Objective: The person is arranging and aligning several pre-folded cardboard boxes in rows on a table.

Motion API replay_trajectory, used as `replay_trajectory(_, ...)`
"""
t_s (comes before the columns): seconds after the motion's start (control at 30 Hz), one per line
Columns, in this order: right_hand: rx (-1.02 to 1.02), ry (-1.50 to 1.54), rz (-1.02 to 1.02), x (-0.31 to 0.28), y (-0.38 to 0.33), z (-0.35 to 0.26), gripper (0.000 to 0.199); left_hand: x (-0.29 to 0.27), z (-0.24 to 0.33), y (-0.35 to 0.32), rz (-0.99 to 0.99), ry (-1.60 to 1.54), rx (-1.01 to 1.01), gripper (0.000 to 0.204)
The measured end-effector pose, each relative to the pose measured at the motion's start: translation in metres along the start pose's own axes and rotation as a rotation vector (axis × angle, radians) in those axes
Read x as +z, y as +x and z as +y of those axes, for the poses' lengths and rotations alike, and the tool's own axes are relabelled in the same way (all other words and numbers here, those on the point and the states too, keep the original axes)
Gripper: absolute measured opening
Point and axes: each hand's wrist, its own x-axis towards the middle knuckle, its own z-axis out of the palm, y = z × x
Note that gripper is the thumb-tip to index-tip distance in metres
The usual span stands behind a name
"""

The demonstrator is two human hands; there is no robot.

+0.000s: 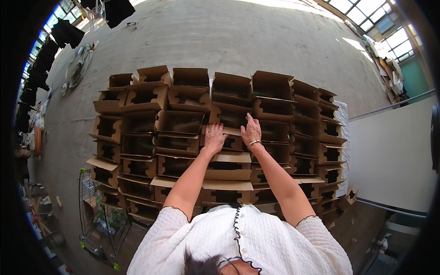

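Observation:
Many open-topped brown cardboard boxes stand packed in rows in front of me. My left hand (214, 136) lies with fingers stretched out on the upper edge of a box in the middle of the group. Close by on the right, my right hand (250, 129) touches the same area, its fingers extended toward the far side; a bracelet circles that wrist. Between the hands a raised cardboard flap (233, 131) shows. Just beyond it is an open box (230, 114) with a dark interior. Neither hand appears to hold anything.
A black wire cart (104, 231) with green corners, holding bottles, stands at the lower left. To the right are a large pale panel (389, 153) and one tilted box (349, 198). Grey floor (201, 43) stretches beyond the boxes. Dark cloths (43, 57) hang at far left.

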Motion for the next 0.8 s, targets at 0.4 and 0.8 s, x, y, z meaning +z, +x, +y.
replay_trajectory(0.4,0.055,-0.095,-0.375,0.026,0.017,-0.004,0.066,0.010,-0.006,-0.008,0.121,0.068,-0.002,0.059)
replay_trajectory(0.8,-0.068,-0.048,-0.364,-0.002,0.033,0.022,0.052,-0.048,0.017,0.055,0.155,0.178,-0.039,0.103)
